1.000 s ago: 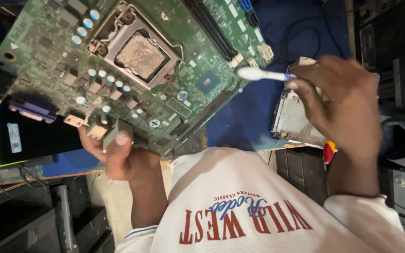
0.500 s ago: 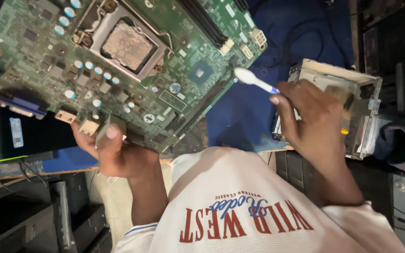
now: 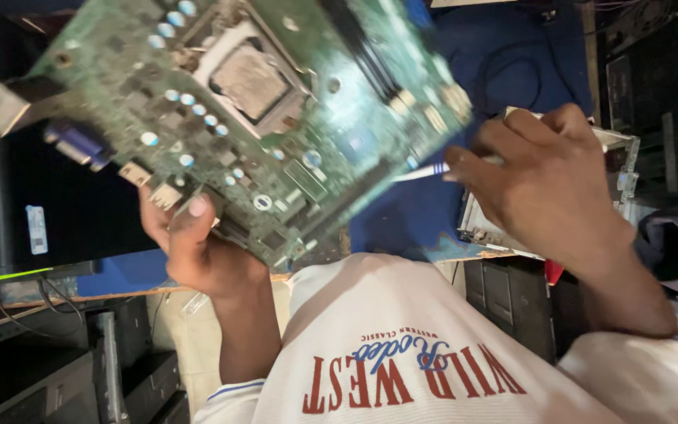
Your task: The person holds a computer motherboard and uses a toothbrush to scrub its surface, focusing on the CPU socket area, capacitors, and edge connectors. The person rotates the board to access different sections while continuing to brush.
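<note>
My left hand (image 3: 198, 247) grips the lower edge of a green computer motherboard (image 3: 276, 118), thumb on top. The board is tilted and held up over a blue work surface (image 3: 512, 63). It has a metal processor socket (image 3: 249, 78) near its middle and ports on its left edge. My right hand (image 3: 551, 184) is shut on a white and blue brush (image 3: 425, 171). The brush points left, and its tip is at the board's right edge. The bristles are blurred.
A silver metal drive cage (image 3: 625, 153) lies on the blue surface behind my right hand. A black computer case (image 3: 56, 212) stands at the left. Dark tower cases (image 3: 512, 302) and cables sit under the table, with more black equipment (image 3: 653, 86) at the upper right.
The motherboard has come closer and swung to the right. My right hand has moved left with the brush, from beside the board to its right edge.
</note>
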